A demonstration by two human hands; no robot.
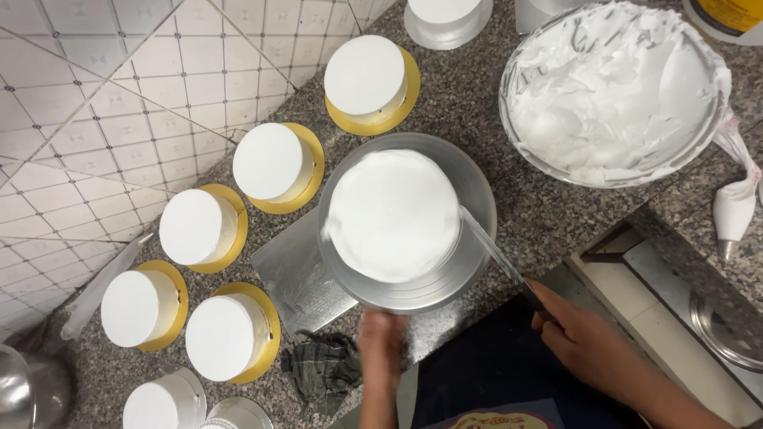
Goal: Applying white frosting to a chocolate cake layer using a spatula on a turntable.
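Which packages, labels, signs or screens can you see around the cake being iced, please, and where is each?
Yellow container: top right corner of the counter, behind the bowl of white cream; rounded, yellow with a white rim, mostly cut off.
Printed patch: bottom edge, on the person's dark clothing; curved, red and pale, partly cut off.
No signs or screens are in view.

Single head view, looking almost straight down from above onto a granite counter [548, 214]. Fairly near: turntable cake [393, 214] sits centre frame, both hands at the bottom edge, tiled wall upper left.
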